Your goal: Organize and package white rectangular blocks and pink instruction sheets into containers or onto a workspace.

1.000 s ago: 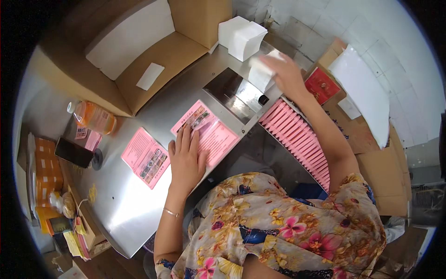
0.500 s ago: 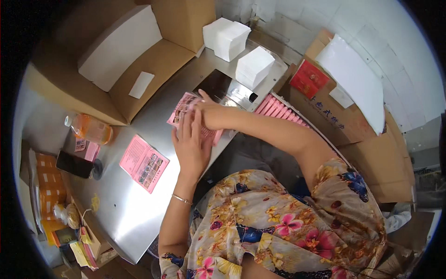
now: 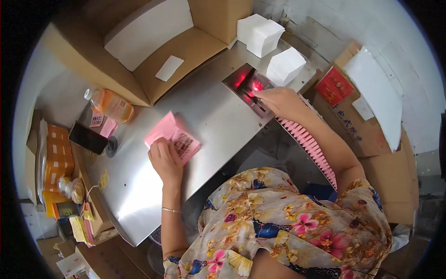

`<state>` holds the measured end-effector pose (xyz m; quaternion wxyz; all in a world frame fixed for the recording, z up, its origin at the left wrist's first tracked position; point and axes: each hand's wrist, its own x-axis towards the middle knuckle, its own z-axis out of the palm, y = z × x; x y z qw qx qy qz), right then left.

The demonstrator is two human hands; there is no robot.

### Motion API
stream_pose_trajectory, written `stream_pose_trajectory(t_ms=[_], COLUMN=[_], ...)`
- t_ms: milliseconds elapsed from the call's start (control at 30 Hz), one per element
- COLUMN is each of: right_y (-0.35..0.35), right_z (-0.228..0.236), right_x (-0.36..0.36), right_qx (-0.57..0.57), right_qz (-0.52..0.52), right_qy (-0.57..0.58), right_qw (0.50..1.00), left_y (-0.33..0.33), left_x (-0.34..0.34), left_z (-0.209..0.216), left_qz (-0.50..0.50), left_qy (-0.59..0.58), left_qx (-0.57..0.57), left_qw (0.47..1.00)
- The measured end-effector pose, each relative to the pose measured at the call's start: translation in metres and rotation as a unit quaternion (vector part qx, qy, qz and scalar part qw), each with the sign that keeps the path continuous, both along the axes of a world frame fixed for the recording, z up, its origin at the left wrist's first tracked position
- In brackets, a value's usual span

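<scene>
My left hand (image 3: 165, 158) is at the left part of the metal table, its bent fingers closed on a pink printed leaflet (image 3: 186, 146). More pink paper lies fanned under or beside it, slightly blurred. Further right, my right hand (image 3: 285, 103) reaches over a dark flat device (image 3: 239, 76) set on the table, which glows red near my fingertips. Those fingers are pressed together; a small dark shape shows at their tips, and I cannot make out what they hold. Below my right forearm stands a long row of pink folded leaflets (image 3: 309, 149).
Two stacks of white cards (image 3: 285, 67) (image 3: 260, 35) stand at the back right. An open cardboard box (image 3: 195, 44) fills the back left. An orange drink bottle (image 3: 111, 106) and a phone (image 3: 87, 137) are at the left. A carton (image 3: 355, 125) with a red packet (image 3: 334, 87) stands right.
My hands have parted from the pink leaflet they shared. The left has moved left with it onto the leaflet on the table; the right has gone to the device, which now glows red. The view shifted.
</scene>
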<state>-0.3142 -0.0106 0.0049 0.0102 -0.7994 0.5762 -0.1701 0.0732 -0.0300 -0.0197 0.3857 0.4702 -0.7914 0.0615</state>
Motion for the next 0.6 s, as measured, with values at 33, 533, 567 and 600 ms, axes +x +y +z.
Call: stream_pose_trajectory(t_ms=[33, 533, 567, 600], right_y=[0.005, -0.017, -0.018, -0.018], right_z=[0.0, 0.01, 0.01, 0.012], right_x=[-0.004, -0.067, -0.067, -0.066], right_qx=[-0.108, -0.199, -0.199, -0.21], right_qz=[0.039, -0.138, -0.141, -0.131], right_qy=[-0.044, -0.048, -0.047, -0.042], right_qw=[0.992, 0.969, 0.969, 0.968], left_y=[0.002, 0.001, 0.001, 0.003], left_x=[-0.019, -0.044, -0.044, -0.044], left_z=[0.008, -0.009, -0.008, -0.004], left_qz=[-0.049, -0.115, -0.118, -0.106], left_qy=[0.029, -0.014, -0.013, -0.002], left_qx=[-0.06, 0.113, 0.112, 0.11], left_qw=[0.997, 0.987, 0.987, 0.988])
